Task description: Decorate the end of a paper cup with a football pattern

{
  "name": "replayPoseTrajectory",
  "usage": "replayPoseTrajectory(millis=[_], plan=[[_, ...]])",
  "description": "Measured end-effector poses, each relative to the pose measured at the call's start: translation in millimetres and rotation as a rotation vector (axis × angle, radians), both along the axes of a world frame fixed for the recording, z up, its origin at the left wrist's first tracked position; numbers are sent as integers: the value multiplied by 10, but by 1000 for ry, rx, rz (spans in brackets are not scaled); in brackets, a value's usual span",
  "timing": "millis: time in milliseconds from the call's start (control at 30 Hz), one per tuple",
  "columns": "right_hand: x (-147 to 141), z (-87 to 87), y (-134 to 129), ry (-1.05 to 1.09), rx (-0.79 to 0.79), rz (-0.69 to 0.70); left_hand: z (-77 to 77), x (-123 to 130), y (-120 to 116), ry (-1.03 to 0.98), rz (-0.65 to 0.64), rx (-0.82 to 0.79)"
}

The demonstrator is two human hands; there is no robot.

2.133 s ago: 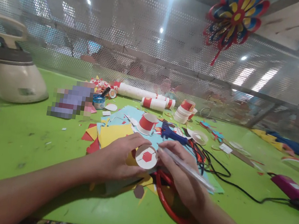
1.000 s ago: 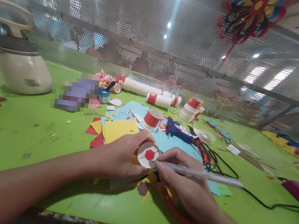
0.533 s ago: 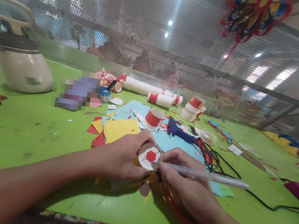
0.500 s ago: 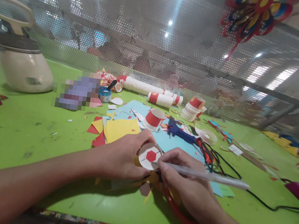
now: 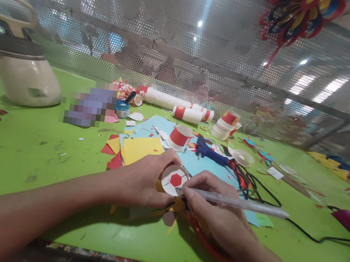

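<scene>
My left hand (image 5: pixel 147 179) is wrapped around a small round piece whose white face (image 5: pixel 169 185) carries a red hexagon and thin dark lines. Between the thumb and fingers of my right hand (image 5: pixel 213 201) is a long pale pen (image 5: pixel 249 205), its tip touching the white face near the hexagon. Under my hands lies a paper figure with yellow and brown parts (image 5: pixel 168 217), partly hidden. A red ring-shaped piece (image 5: pixel 205 239) shows below my right hand. Just beyond my left hand are yellow paper sheets (image 5: pixel 141 149).
On the green table (image 5: pixel 77 221) stand a large cream flask (image 5: pixel 29 80), a red-and-white cup (image 5: pixel 179 137), stacked cups (image 5: pixel 224 127) and a blue jar (image 5: pixel 122 109). A blue glue gun (image 5: pixel 209 151) with black cables lies right of centre. A perforated screen (image 5: pixel 159 59) rises behind.
The view has shifted very slightly. Both hands keep their hold, and the pen tip stays at the white face.
</scene>
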State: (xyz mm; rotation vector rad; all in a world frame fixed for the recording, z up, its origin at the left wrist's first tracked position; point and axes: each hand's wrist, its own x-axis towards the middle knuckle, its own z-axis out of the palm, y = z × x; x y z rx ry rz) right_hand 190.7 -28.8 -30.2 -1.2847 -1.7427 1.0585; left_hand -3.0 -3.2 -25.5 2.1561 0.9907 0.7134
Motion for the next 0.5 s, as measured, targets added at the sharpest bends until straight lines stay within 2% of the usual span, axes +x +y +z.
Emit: replayPoseTrajectory(millis=[500], plan=[[-6, -8, -1, 21, -35, -8, 98, -1, -12, 44, -11, -29]])
